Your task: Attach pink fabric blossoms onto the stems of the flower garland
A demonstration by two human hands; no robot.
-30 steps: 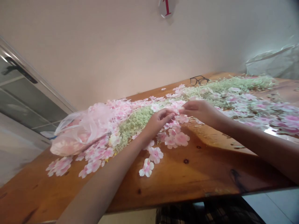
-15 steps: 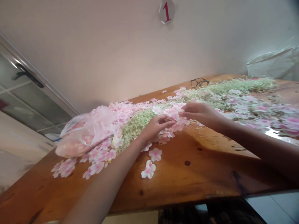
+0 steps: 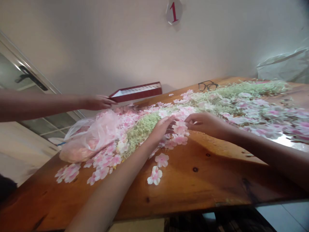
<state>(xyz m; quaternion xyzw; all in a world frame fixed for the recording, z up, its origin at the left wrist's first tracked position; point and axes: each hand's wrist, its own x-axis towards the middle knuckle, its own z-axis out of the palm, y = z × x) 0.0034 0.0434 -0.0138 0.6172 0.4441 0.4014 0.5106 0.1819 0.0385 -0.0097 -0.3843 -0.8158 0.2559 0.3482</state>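
Observation:
Between my two hands is a pink-and-white artificial flower (image 3: 180,127), close above a heap of similar petals. My left hand (image 3: 163,127) has its fingers closed at the flower's left side, with some fingertips hidden behind it. My right hand (image 3: 205,124) is curled, thumb and fingers pinching at the flower's right edge. Just left of my left hand lies a pale green clump of moss-like filler (image 3: 142,127). Two loose flowers, one pink (image 3: 161,159) and one whiter (image 3: 154,175), rest on the wood nearer me.
Another person's hand (image 3: 100,102) holds a dark red box-like thing (image 3: 137,91) with a white toothed row by the wall. A sheer pink bag (image 3: 89,138) sits left on the wooden table (image 3: 193,187). Glasses (image 3: 207,86), green shreds (image 3: 260,87) and more flowers (image 3: 270,112) lie right.
Another person's arm has come in from the left with the dark red box-like thing. My left fingers have straightened somewhat, and a flower now shows between my hands. My right hand shifted slightly down.

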